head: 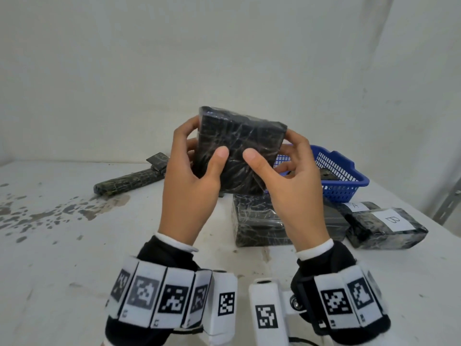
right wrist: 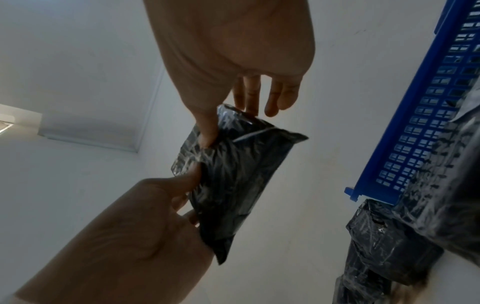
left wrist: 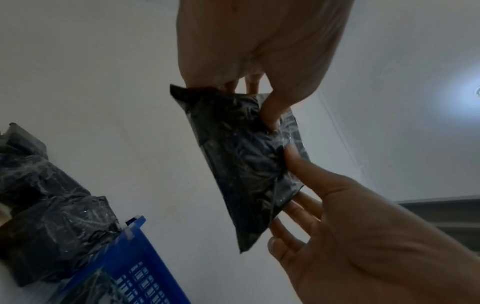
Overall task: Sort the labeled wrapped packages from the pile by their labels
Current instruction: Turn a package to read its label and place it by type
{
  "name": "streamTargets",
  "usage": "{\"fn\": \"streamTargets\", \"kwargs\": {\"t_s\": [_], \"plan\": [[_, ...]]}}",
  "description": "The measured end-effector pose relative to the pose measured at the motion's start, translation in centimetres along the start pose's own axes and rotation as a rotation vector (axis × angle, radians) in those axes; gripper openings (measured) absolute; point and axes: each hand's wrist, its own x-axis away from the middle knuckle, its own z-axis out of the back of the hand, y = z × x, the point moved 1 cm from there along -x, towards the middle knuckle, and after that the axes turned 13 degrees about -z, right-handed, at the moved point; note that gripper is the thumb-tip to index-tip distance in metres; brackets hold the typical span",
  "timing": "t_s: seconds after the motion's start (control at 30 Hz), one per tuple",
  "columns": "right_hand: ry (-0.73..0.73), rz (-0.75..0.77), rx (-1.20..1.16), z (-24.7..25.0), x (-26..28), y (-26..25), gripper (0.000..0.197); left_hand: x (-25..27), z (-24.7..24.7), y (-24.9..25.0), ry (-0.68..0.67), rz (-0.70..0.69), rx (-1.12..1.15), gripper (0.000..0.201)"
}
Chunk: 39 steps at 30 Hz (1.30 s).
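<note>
I hold a flat black wrapped package (head: 239,146) upright above the table. My left hand (head: 205,146) grips its left edge, thumb on the near face and fingers behind. My right hand (head: 269,151) grips the right edge the same way. No label shows on the face turned to me. The left wrist view has the package (left wrist: 241,164) between my left hand (left wrist: 254,102) and right hand (left wrist: 288,185). The right wrist view has the package (right wrist: 233,181) below my right hand (right wrist: 230,126), with my left hand (right wrist: 193,195) at its lower end.
On the white table (head: 74,245) a black package (head: 259,221) lies under my hands. Packages labelled B (head: 389,228) and A (head: 355,206) lie to the right. A blue basket (head: 344,176) behind holds a package. A long wrapped package (head: 127,182) lies at the back left.
</note>
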Motion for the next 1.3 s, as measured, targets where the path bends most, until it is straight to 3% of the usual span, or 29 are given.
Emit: {"fn": "streamTargets", "kwargs": {"t_s": [0.27,0.57,0.77,1.3], "plan": [[-0.014,0.038,-0.021,-0.06,-0.09,-0.16,0.060,0.03,0.13,0.19,0.044,0.027,0.038,0.031],[-0.103,-0.023,-0.106,0.28,0.03,-0.63,0.039,-0.04,0.41,0.23,0.065,-0.023,-0.097,0.040],[-0.092,0.013,-0.138,-0.02,0.08,-0.61,0.028,-0.23,0.33,0.36,0.099,0.021,0.057,0.033],[-0.101,0.048,-0.121,-0.03,0.21,-0.77,0.010,-0.16,0.18,0.15,0.059,0.041,0.053,0.024]]}}
